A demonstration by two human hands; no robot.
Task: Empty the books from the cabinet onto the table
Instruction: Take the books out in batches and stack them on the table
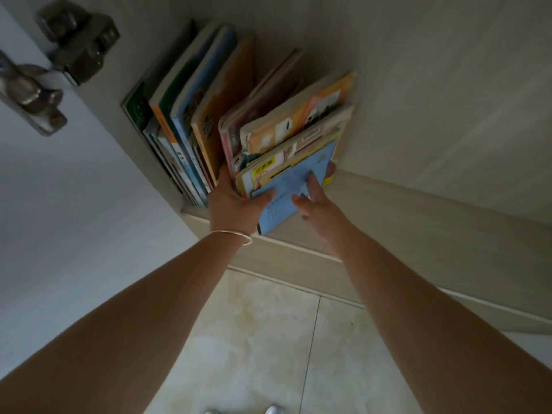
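A home: pale wood cabinet (418, 85) holding children's books (227, 115) above a tiled floor (268, 339).

Your arms are bare from the bottom of the view up to the hands, with no sleeves showing. Your left wrist wears a thin, pale metal bangle (236, 236), a plain ring with no charms. Two white shoe tips (273, 410) peek in at the bottom edge.

Both hands reached into the cabinet (418, 85). The left hand (231, 201) gripped the leaning books' (286, 132) left side, its thumb on a light-blue booklet (294, 186) at the shelf's front edge; the right hand (313, 198) gripped its right side. Upright books (185, 115) stood against the left wall.
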